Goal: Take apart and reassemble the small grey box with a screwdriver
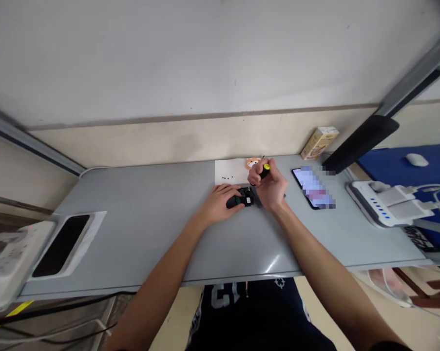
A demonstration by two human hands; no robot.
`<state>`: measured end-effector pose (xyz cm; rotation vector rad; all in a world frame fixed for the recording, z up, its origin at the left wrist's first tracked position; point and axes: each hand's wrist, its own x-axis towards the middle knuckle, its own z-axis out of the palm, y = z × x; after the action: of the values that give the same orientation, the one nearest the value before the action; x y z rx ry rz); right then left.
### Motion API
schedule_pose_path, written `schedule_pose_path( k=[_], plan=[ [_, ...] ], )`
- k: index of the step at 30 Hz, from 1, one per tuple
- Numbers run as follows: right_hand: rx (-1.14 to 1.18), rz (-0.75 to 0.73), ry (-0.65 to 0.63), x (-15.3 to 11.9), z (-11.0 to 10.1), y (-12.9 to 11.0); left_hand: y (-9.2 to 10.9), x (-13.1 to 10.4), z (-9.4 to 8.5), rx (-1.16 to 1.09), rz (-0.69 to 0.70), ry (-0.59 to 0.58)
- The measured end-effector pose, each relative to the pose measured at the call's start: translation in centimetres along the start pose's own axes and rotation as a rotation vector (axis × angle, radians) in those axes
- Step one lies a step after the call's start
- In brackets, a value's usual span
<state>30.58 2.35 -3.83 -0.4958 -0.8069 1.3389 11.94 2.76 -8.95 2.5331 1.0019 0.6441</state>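
An opened black device (246,199) with a green circuit board lies on the grey table. My left hand (219,204) grips its left side, thumb in front and fingers behind. In my right hand (269,187) is a screwdriver (266,168), whose black and yellow handle end points up; its shaft and tip are hidden behind the hand. A dark grey piece, partly covered, shows under my right hand. Just behind, several tiny dark screws (227,178) rest on a white sheet of paper (221,167), beside an orange and white cartoon-faced item (252,163).
To the right lie a lit phone (314,187), a yellow box (319,143), a black upright post (362,144) and a white power strip with plugs (380,204). At far left, a dark phone (62,245) lies on paper beside a white unit (17,263). A wall borders the back.
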Motion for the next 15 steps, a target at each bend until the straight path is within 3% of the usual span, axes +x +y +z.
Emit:
schedule_pose_path(
  k=[15],
  plan=[
    [0.086,0.058,0.004,-0.12,0.26,-0.62,0.25,-0.29,-0.38,-0.063,-0.046,-0.003]
  ],
)
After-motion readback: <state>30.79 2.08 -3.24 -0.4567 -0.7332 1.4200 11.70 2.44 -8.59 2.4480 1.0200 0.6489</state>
